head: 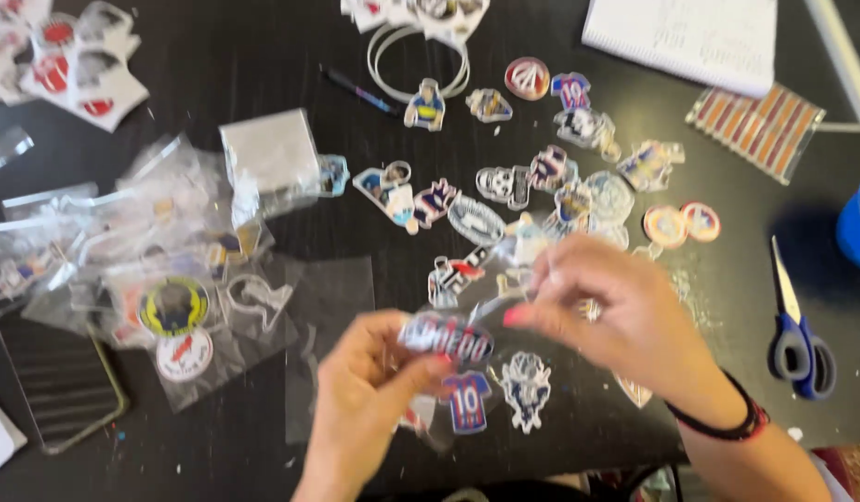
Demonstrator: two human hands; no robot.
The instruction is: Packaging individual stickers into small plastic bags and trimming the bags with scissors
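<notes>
Black tabletop [263, 56] strewn with cut-out stickers [504, 186], clear bags [170, 279], blue-handled scissors [797, 344], a notebook [690, 33]. Left hand [365, 395] pinched shut on a lettered sticker [446, 336] low in the centre. Right hand [616, 311], fingertips together, nipping clear film [490, 288] just above that sticker. Motion blur over both hands.

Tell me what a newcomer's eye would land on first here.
First, the two hands low in the middle: the left hand and right hand pinch a clear cutout charm between them, blurred. Behind them, dozens of colourful charms lie scattered over the black table. Blue-handled scissors lie at the right, small clear bags at the left.
</notes>
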